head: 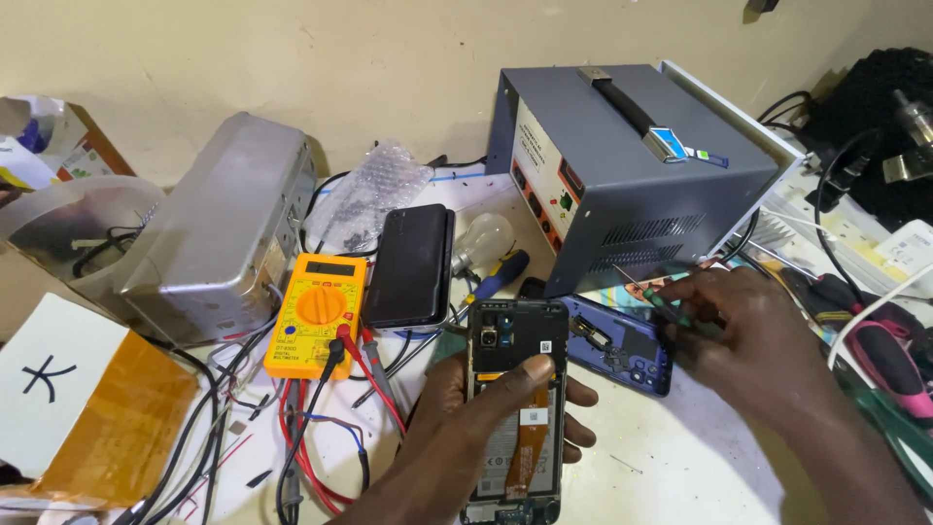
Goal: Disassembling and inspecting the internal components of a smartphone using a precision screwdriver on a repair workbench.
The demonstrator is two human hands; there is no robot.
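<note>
My left hand (486, 413) grips an opened black phone (515, 335) from behind, thumb laid across its exposed inside with an orange flex strip. My right hand (753, 335) hovers to the right, pinching a thin green-handled screwdriver (653, 294) whose tip points up and left. Under that hand lies a blue phone back cover (622, 345) on the white bench.
A grey power unit (632, 160) stands behind. To the left lie a yellow multimeter (316, 311) with red and black leads, a black phone (410, 264), a light bulb (482, 239), a blue-handled screwdriver (501, 274) and a metal box (219, 228). Cables crowd the lower left.
</note>
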